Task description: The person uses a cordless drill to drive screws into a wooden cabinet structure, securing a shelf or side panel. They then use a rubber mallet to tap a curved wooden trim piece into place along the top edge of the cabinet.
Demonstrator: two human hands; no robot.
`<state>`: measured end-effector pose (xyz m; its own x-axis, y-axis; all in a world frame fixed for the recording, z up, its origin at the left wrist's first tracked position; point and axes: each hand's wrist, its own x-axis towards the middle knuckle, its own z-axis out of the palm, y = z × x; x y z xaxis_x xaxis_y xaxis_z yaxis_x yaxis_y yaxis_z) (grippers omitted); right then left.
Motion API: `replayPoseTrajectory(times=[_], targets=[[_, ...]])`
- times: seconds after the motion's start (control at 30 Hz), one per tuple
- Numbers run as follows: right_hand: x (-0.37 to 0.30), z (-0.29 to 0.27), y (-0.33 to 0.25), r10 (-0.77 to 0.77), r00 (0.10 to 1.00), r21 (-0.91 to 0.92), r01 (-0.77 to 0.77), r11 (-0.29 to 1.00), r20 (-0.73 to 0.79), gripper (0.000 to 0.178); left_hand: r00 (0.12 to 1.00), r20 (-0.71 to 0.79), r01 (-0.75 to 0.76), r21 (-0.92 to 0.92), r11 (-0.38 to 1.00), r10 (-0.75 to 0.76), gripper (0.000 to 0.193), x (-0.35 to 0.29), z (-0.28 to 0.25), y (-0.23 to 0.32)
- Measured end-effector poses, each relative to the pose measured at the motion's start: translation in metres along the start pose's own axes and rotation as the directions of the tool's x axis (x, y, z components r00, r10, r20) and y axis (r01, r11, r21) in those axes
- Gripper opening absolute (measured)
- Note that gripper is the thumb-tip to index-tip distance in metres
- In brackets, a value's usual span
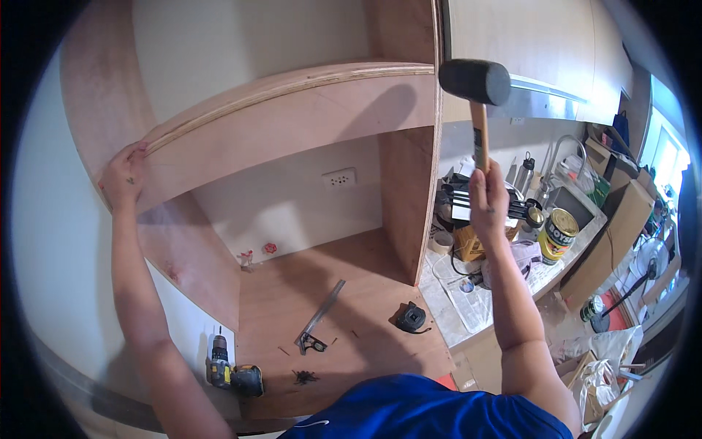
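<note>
My right hand (490,201) is wrapped round the wooden handle of a rubber mallet (475,80), raised with its black head up at the right of the plywood cabinet. At the far left, my left hand (124,175) grips the end of a plywood shelf (285,117), where it meets the side panel (102,80). The shelf spans the cabinet and has a layered front edge. On the plywood surface below lie a combination square (322,314), a tape measure (411,317), a small pile of screws or nails (305,377) and a cordless drill (232,372).
A wall socket (339,178) and a red valve handle (270,249) are on the wall below the shelf. On the right, a cluttered counter (468,311) holds a paint can (558,235) and a tape roll (441,242). A fan (649,260) stands farther right.
</note>
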<state>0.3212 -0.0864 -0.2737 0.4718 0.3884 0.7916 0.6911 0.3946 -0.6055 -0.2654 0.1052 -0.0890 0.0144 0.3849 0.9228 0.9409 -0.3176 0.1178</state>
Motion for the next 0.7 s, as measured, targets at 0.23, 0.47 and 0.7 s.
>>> replayPoseTrajectory(times=[0.23, 0.47, 0.7], targets=[[0.014, 0.052, 0.013, -0.042, 0.996, -0.128, 0.032, 0.991, -0.075, 0.026, 1.000, -0.020, -0.020, 0.094, 0.995, 0.022, 0.037, 0.001, 0.002, -0.007], [0.024, 0.032, -0.005, -0.037, 0.999, -0.001, 0.037, 0.999, -0.013, 0.031, 0.999, -0.018, -0.054, -0.184, 0.981, 0.051, 0.028, 0.008, 0.028, -0.053], [0.184, 0.013, -0.187, -0.084, 0.970, -0.122, 0.114, 0.986, 0.229, 0.040, 0.982, -0.128, -0.145, -0.055, 0.988, 0.137, 0.024, 0.002, 0.006, -0.040]])
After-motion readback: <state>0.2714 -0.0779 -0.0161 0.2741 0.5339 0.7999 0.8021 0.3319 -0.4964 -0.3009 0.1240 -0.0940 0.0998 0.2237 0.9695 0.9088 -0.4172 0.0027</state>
